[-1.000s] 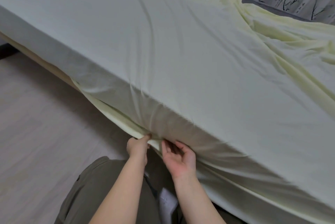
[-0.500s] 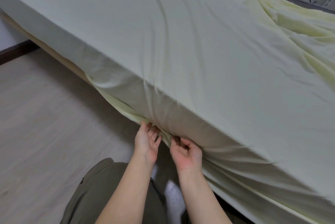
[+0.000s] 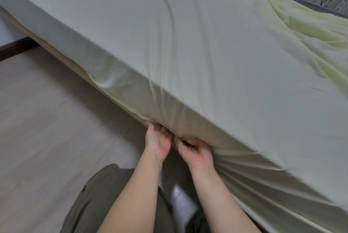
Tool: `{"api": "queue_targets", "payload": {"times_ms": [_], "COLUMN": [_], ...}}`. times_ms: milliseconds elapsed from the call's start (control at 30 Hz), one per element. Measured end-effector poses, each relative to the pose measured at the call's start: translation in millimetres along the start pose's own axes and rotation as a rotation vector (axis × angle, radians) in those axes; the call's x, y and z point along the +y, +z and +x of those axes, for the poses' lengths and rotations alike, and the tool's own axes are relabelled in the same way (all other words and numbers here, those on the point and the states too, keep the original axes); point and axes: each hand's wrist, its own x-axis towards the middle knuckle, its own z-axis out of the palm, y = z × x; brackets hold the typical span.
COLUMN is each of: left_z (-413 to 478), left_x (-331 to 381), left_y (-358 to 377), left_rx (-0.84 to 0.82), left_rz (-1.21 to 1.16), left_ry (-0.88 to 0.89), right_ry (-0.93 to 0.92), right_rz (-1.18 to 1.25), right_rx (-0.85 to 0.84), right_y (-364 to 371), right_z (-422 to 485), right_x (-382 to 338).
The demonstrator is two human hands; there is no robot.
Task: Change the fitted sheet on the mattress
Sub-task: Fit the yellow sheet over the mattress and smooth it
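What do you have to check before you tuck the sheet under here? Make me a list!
1. Left hand grips the hem of the fitted sheet: ok.
2. Right hand pinches the hem beside it: ok.
3. Hem tucked in above the bed base: not ok, it hangs loose here.
4. Top smooth near the hands: ok, only light creases.
5. Far part lying flat: not ok, it is bunched.
6. Other corners fitted: cannot tell, out of view.

No readable text anywhere (curtain print is only branches).
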Motion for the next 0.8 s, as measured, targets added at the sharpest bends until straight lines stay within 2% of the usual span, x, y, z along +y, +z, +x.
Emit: {"api": "queue_targets", "payload": {"times_ms": [167, 267, 367, 533, 567, 633, 667, 733, 800], "left_z": [12, 10, 12, 9, 8, 9, 13, 23, 32], "left_x": [0, 1, 0, 19, 27, 43, 52, 75, 92], "left_y": [7, 13, 17, 9, 8, 7, 5, 1, 1], "left_rx": [-0.018, 0.07, 0.257, 0.584, 0.63, 0.678, 0.681, 0.613, 0.426], "left_rz": [-0.032, 0.143, 0.515, 1.402, 1.488, 1.408, 1.253, 0.799, 0.349], "left_ry": [-0.019, -0.012, 0.082, 0.358, 0.413, 0.572, 0.631, 0.629, 0.536], "right_ry": [-0.046, -0.058, -0.093, -0.097, -0.092, -0.093, -0.092, -0.098, -0.108], "right_rz": [-0.068, -0.134, -0.205, -0.239, -0.24, -0.244, -0.249, -0.25, -0.253], "right_rx": [0.041, 0.059, 0.029, 0.002, 0.005, 0.025, 0.028, 0.029, 0.022], "right_y": [1, 2, -2, -4, -4, -4, -4, -5, -7], "right_z": [8, 6, 1, 0, 0, 0, 0, 0, 2], "right_x": [-2, 0, 0, -8, -8, -10, -10, -10, -10]}}
